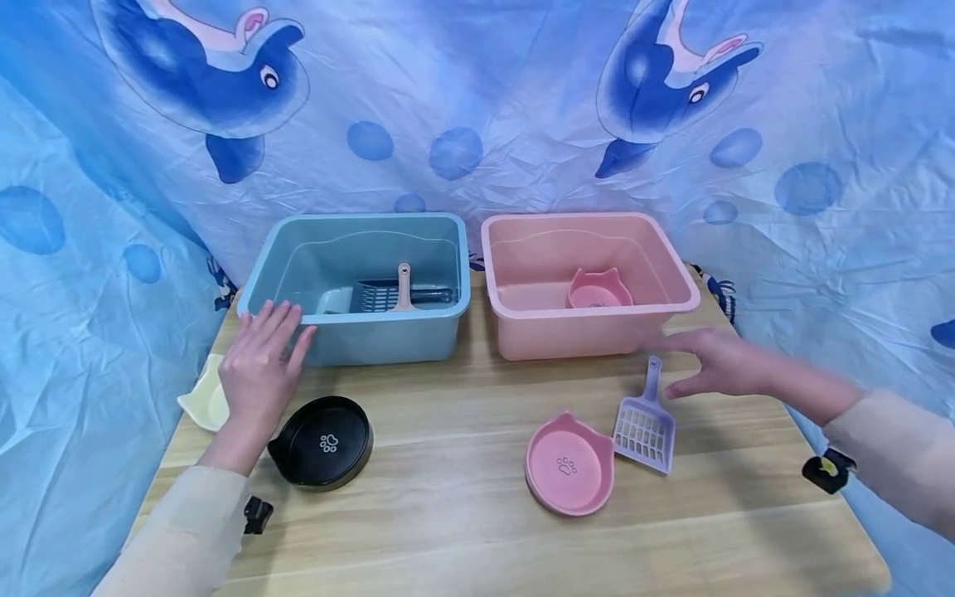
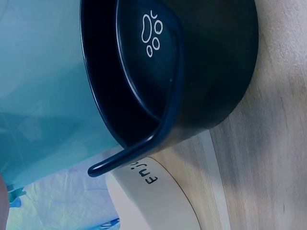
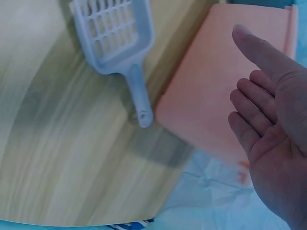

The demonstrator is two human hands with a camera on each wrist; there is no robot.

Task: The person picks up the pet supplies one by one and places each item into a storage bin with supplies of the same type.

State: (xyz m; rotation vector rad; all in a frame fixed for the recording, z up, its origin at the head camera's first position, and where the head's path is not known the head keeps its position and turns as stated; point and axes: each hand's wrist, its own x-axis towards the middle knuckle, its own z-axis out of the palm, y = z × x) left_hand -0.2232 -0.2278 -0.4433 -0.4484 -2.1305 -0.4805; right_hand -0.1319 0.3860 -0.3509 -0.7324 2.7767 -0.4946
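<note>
My left hand (image 1: 259, 365) is at the front left corner of the blue litter box (image 1: 388, 342), its fingers over the rim; whether they touch it I cannot tell. In the left wrist view, the black cat-eared bowl (image 2: 216, 62) fills much of the picture. My right hand (image 1: 719, 362), slightly blurred in the head view, hovers by the handle of a purple litter scoop (image 1: 646, 424). Its thumb and fingers are spread apart, holding nothing in the right wrist view. That scoop lies on the table before the pink litter box (image 1: 574, 336). Left of it sits a pink cat-eared bowl (image 1: 567, 473).
A pale yellow bowl (image 1: 205, 402) stands at the table's left edge, partly hidden by my left hand. Inside the blue box are a dark scoop (image 1: 373, 297) and a scoop with a pinkish handle (image 1: 404, 286). The pink box holds another pink bowl (image 1: 599, 288). Blue dolphin-print cloth (image 1: 537, 108) hangs behind.
</note>
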